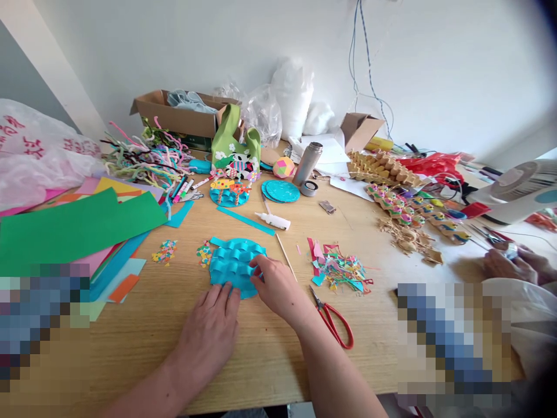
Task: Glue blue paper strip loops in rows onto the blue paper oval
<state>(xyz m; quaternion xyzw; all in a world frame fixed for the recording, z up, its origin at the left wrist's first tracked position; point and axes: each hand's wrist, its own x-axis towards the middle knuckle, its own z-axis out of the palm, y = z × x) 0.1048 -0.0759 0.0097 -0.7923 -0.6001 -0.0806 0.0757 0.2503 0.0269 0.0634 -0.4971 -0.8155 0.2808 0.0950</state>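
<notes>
A round blue paper disc (230,280) lies on the table before me, with rows of looped blue paper strips standing in waves across it. My left hand (212,320) rests on its near edge, fingers stretched out flat. At the disc's right edge my right hand (281,288) has thumb and fingers pinched together on the end of a blue paper strip; the fingertips are partly hidden. Small coloured paper dots (203,253) lie just left of the disc. Red-handled scissors (337,325) lie to the right, near a thin wooden stick (286,257).
Behind the disc are a white glue bottle (274,220), a loose blue strip (246,220) and a finished-looking fish piece (229,193). Paper scraps (342,268) lie right, coloured sheets (82,223) left. At far right are another person's hands (513,264) and a white fan (516,188).
</notes>
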